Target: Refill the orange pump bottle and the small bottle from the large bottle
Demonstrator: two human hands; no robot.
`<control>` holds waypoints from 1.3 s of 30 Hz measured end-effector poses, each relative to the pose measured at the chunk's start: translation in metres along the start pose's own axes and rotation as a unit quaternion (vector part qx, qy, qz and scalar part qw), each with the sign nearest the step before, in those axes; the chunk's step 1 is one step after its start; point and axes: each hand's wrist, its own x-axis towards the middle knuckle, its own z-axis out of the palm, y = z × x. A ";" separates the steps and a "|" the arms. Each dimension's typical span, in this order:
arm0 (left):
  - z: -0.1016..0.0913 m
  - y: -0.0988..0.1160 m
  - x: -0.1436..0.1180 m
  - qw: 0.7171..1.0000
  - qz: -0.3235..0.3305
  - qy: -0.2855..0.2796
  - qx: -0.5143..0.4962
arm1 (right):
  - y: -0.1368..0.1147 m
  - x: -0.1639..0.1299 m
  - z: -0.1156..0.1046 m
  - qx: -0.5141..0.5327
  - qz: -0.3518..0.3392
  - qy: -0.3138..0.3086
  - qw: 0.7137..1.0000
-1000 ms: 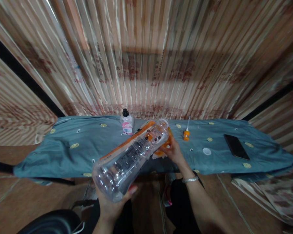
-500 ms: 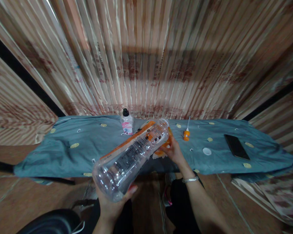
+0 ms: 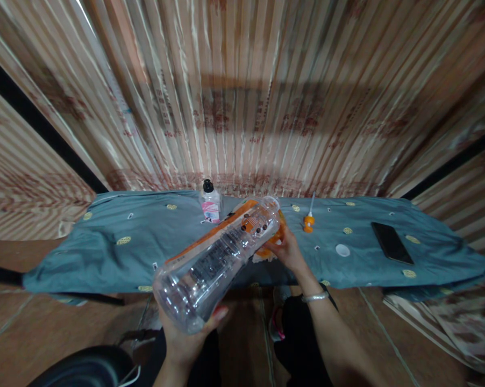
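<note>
Nothing has moved: our left hand still grips the clear bottle base; our right hand, at two o'clock, clasps its neck.

Left hand low and near, palm up, fingers curled closed in a cupping grip, thumb tip pointing right. Right hand stretched further forward, forearm angled up from lower right, silver bangle on wrist, fingers bent closed in a grasp.
</note>
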 end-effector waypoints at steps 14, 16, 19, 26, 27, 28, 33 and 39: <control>0.000 -0.014 0.002 1.000 0.007 0.001 0.000 | 0.001 0.000 -0.001 -0.013 0.000 0.005 1.000; 0.001 -0.008 0.001 1.000 0.008 0.001 0.001 | 0.001 0.000 -0.001 -0.012 -0.002 0.006 1.000; -0.001 -0.004 0.002 1.000 0.005 0.002 -0.004 | 0.000 0.000 -0.001 -0.010 -0.007 0.005 1.000; -0.002 -0.002 0.003 1.000 -0.004 -0.002 -0.015 | 0.000 0.000 -0.001 -0.007 -0.010 0.006 1.000; -0.002 -0.002 0.003 1.000 -0.001 0.006 -0.015 | 0.000 0.000 -0.001 -0.005 -0.011 0.005 1.000; -0.001 -0.001 0.002 1.000 0.001 0.007 -0.013 | 0.001 0.000 -0.001 -0.006 -0.011 0.004 1.000; -0.005 -0.005 0.006 1.000 0.005 -0.017 -0.011 | 0.002 0.000 -0.001 -0.011 -0.007 0.008 1.000; -0.005 -0.012 0.005 1.000 0.022 -0.021 -0.001 | 0.002 0.001 0.001 -0.006 -0.007 0.012 1.000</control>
